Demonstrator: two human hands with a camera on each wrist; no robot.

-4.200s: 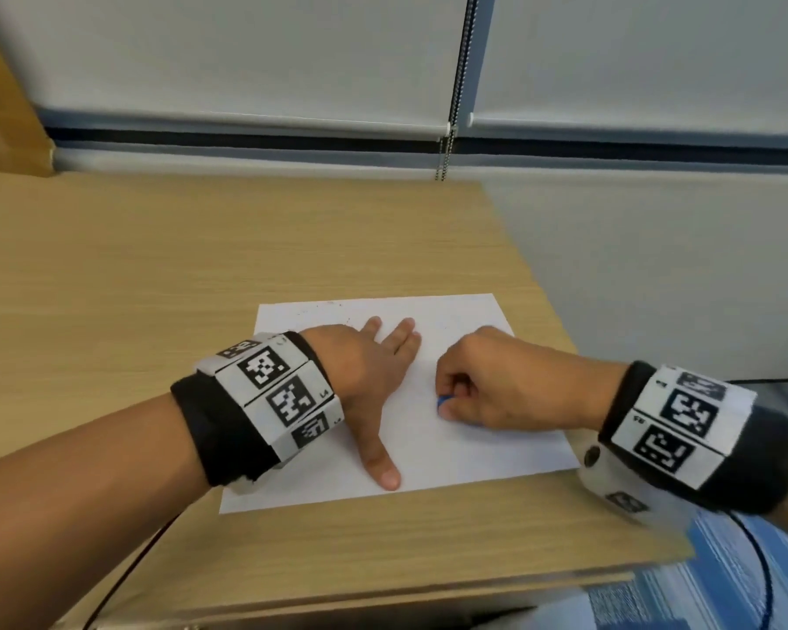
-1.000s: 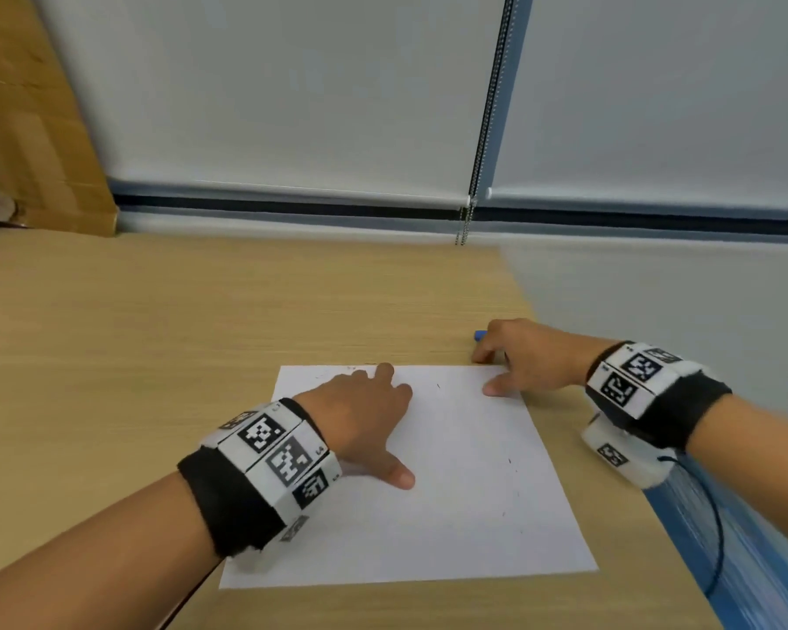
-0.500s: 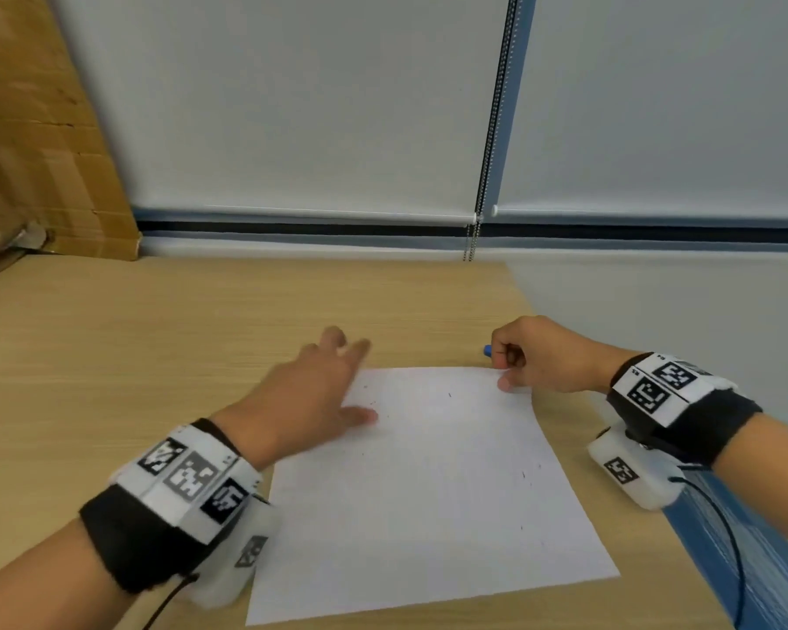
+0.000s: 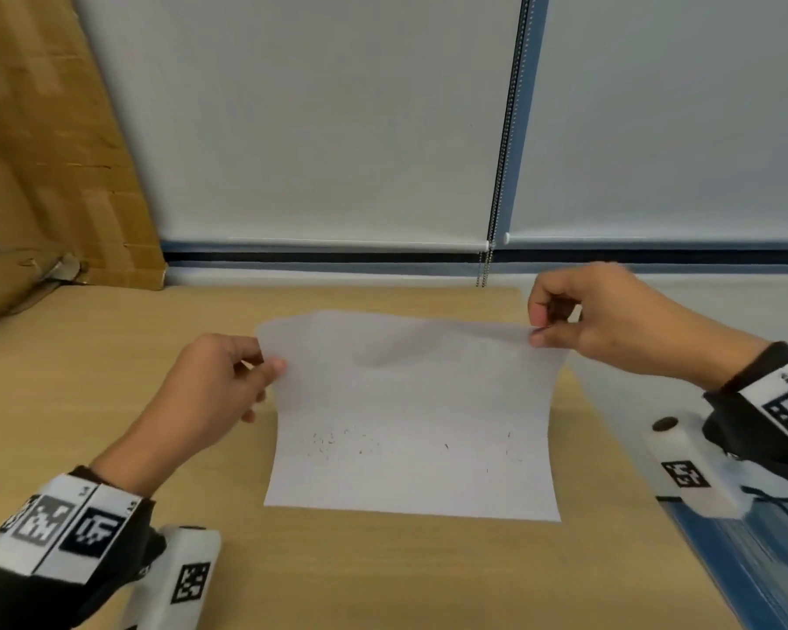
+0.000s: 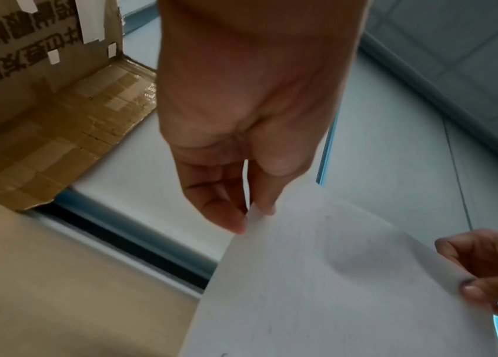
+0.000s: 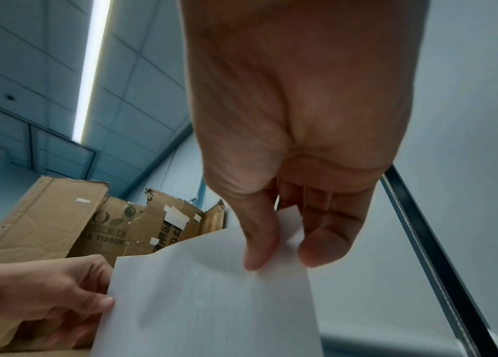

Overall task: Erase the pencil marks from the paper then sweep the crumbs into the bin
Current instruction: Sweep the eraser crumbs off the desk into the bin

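Observation:
A white sheet of paper (image 4: 410, 416) is lifted by its far edge, while its near edge still rests on the wooden desk (image 4: 383, 575). Small dark eraser crumbs (image 4: 337, 443) lie scattered in the sheet's lower, curved part. My left hand (image 4: 265, 361) pinches the paper's far left corner between thumb and fingers. My right hand (image 4: 540, 331) pinches the far right corner. The wrist views show the same pinches: the left hand (image 5: 253, 217) at the paper (image 5: 333, 289) corner, the right hand (image 6: 275, 260) on the paper (image 6: 210, 302) edge. No eraser or bin shows.
Flattened cardboard boxes (image 4: 42, 152) lean at the desk's back left, also seen as cardboard (image 5: 42, 108) in the left wrist view. Roller blinds (image 4: 337, 129) with a bead chain (image 4: 506, 129) hang behind the desk. The desk's right edge (image 4: 683, 538) borders a blue floor.
Both hands have taken the paper's far corners and raised that edge off the desk. The crumbs have slid toward the near part. The blue eraser seen in the right hand earlier no longer shows.

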